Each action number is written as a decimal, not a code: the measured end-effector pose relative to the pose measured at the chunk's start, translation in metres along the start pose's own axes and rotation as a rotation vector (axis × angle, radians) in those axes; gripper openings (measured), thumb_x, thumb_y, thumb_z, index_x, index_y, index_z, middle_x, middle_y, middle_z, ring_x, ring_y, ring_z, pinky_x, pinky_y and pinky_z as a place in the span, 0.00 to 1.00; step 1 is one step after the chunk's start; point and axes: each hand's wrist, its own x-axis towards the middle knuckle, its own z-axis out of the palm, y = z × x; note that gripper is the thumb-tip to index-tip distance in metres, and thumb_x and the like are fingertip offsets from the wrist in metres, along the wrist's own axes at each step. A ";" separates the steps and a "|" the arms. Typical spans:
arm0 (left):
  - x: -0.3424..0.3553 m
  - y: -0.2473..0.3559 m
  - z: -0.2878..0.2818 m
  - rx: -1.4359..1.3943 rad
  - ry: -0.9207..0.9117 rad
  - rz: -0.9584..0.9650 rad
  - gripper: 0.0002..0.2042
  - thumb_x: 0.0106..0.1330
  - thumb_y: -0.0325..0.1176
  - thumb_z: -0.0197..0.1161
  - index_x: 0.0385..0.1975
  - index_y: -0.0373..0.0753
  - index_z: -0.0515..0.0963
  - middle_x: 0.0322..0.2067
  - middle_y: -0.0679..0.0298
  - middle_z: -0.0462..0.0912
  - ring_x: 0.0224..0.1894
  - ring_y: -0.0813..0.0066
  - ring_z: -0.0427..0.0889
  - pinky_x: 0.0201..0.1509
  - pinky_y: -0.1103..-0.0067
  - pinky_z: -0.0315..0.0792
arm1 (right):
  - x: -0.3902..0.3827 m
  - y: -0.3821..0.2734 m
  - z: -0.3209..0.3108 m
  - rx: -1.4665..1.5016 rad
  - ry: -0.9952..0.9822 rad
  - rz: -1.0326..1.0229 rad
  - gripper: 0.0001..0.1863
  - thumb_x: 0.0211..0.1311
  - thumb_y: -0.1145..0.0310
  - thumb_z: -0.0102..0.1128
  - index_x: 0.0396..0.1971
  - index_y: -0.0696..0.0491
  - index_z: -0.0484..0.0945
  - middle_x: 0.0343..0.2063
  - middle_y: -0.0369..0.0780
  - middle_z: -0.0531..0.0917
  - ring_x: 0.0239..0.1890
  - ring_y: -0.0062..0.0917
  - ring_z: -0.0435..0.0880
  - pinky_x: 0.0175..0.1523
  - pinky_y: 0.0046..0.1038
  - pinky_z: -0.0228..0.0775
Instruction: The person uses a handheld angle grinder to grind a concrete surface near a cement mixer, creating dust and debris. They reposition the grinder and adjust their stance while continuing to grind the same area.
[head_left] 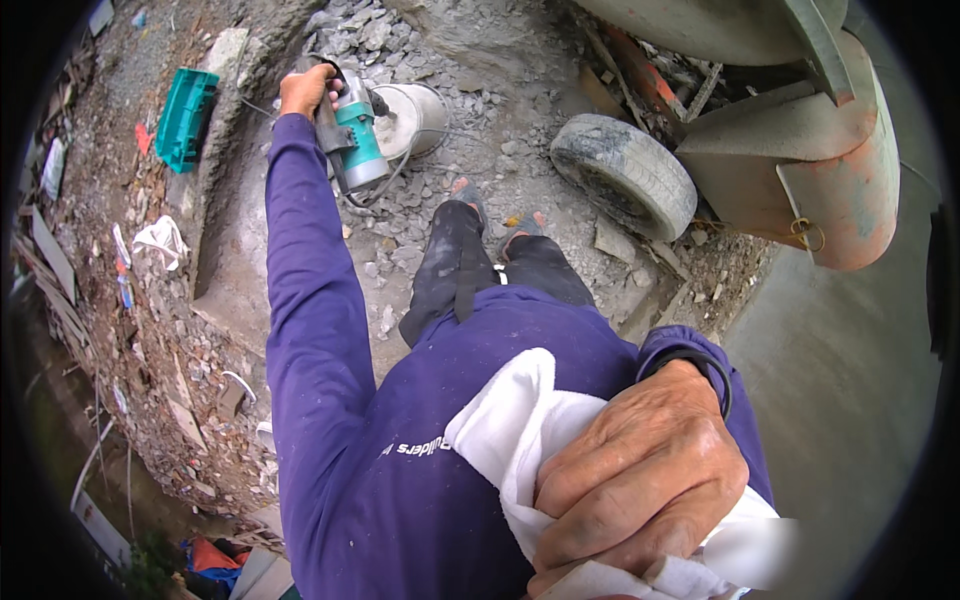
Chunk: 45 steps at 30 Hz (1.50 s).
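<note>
My left hand reaches far forward, its fingers wrapped round the handle of a teal and grey corded power tool. Its exact kind and working end cannot be made out. Right beside the tool sits a pale, dusty bucket, partly covered by it. A dark cord loops down from the tool past the bucket. Close up, my right hand is closed on a bunched white cloth in front of my chest. Part of the cloth hides under the fingers.
Broken rubble covers the ground around my feet. A dusty tyre lies to the right, near a large rusty metal drum-like body. At the left are a teal plastic case, a crumpled white rag and scattered debris beyond a concrete ledge.
</note>
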 end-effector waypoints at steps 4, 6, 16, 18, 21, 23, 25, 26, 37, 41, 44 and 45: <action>0.007 -0.015 -0.003 0.034 -0.051 0.030 0.11 0.61 0.31 0.65 0.31 0.26 0.84 0.26 0.56 0.87 0.19 0.74 0.80 0.22 0.75 0.78 | -0.012 0.006 0.033 -0.129 0.175 -0.068 0.15 0.64 0.73 0.57 0.40 0.71 0.81 0.34 0.58 0.84 0.27 0.41 0.85 0.29 0.36 0.78; 0.006 -0.011 -0.005 0.046 -0.051 0.011 0.11 0.62 0.31 0.65 0.31 0.26 0.84 0.26 0.57 0.87 0.19 0.74 0.80 0.22 0.75 0.77 | -0.015 0.009 0.048 -0.227 0.198 -0.057 0.14 0.63 0.73 0.58 0.41 0.71 0.81 0.34 0.56 0.83 0.28 0.41 0.85 0.30 0.36 0.79; 0.027 -0.008 -0.003 0.140 -0.211 0.048 0.11 0.62 0.32 0.65 0.31 0.28 0.83 0.25 0.57 0.87 0.19 0.75 0.80 0.22 0.75 0.77 | -0.005 0.052 0.086 -0.282 -0.168 0.211 0.12 0.68 0.74 0.63 0.47 0.62 0.81 0.34 0.45 0.81 0.32 0.37 0.84 0.33 0.34 0.77; 0.005 0.006 0.011 0.150 -0.222 0.039 0.11 0.62 0.32 0.65 0.31 0.28 0.83 0.26 0.58 0.87 0.20 0.75 0.80 0.22 0.76 0.77 | -0.005 0.057 0.094 -0.131 0.083 0.207 0.11 0.67 0.77 0.64 0.47 0.64 0.81 0.33 0.45 0.82 0.30 0.37 0.83 0.31 0.32 0.76; 0.016 -0.001 0.001 0.170 -0.247 0.065 0.10 0.62 0.31 0.65 0.32 0.28 0.83 0.27 0.58 0.87 0.20 0.75 0.79 0.23 0.76 0.77 | -0.009 0.069 0.116 0.036 0.385 0.050 0.09 0.67 0.79 0.65 0.44 0.67 0.82 0.33 0.48 0.84 0.28 0.37 0.83 0.29 0.30 0.74; 0.014 -0.001 -0.004 0.181 -0.228 0.049 0.10 0.62 0.32 0.65 0.32 0.29 0.83 0.26 0.59 0.87 0.20 0.75 0.79 0.23 0.76 0.77 | -0.009 0.062 0.119 0.193 0.519 -0.005 0.09 0.69 0.78 0.62 0.41 0.72 0.82 0.31 0.51 0.85 0.27 0.36 0.84 0.28 0.30 0.74; 0.014 -0.005 -0.008 0.193 -0.219 0.045 0.10 0.62 0.32 0.65 0.32 0.29 0.83 0.26 0.59 0.87 0.20 0.75 0.80 0.23 0.76 0.77 | -0.013 0.050 0.113 0.309 0.601 -0.032 0.12 0.72 0.77 0.60 0.39 0.74 0.83 0.30 0.53 0.85 0.26 0.35 0.84 0.26 0.31 0.74; 0.015 -0.007 -0.008 0.187 -0.209 0.038 0.10 0.62 0.32 0.65 0.32 0.29 0.83 0.26 0.59 0.87 0.20 0.75 0.80 0.23 0.76 0.76 | -0.016 0.040 0.113 0.338 0.657 -0.017 0.13 0.72 0.76 0.61 0.37 0.74 0.84 0.29 0.53 0.86 0.24 0.34 0.83 0.25 0.31 0.73; 0.052 -0.029 -0.014 0.094 -0.199 -0.011 0.12 0.66 0.36 0.63 0.38 0.32 0.80 0.27 0.56 0.86 0.20 0.71 0.78 0.22 0.74 0.74 | -0.096 -0.021 0.082 0.128 0.643 -0.309 0.12 0.61 0.71 0.67 0.33 0.67 0.85 0.24 0.49 0.85 0.18 0.34 0.83 0.20 0.29 0.71; 0.052 -0.024 0.032 0.186 -0.236 0.008 0.12 0.68 0.40 0.63 0.37 0.36 0.80 0.27 0.58 0.85 0.21 0.72 0.77 0.24 0.73 0.74 | -0.103 -0.056 0.051 -0.198 0.384 -0.150 0.10 0.58 0.69 0.64 0.33 0.60 0.77 0.27 0.46 0.82 0.27 0.41 0.82 0.31 0.34 0.74; 0.089 -0.036 -0.005 0.114 -0.306 -0.026 0.11 0.67 0.39 0.61 0.35 0.36 0.79 0.26 0.59 0.84 0.21 0.71 0.77 0.24 0.73 0.74 | -0.109 -0.077 0.033 -0.567 0.000 0.098 0.07 0.58 0.71 0.60 0.26 0.58 0.73 0.23 0.43 0.75 0.26 0.39 0.80 0.28 0.38 0.70; 0.084 -0.034 -0.002 0.127 -0.261 -0.024 0.11 0.67 0.38 0.61 0.35 0.35 0.79 0.25 0.58 0.83 0.20 0.70 0.77 0.22 0.72 0.75 | -0.125 -0.071 0.025 -0.446 -0.050 0.168 0.07 0.58 0.71 0.62 0.29 0.58 0.75 0.26 0.43 0.78 0.28 0.37 0.82 0.29 0.36 0.71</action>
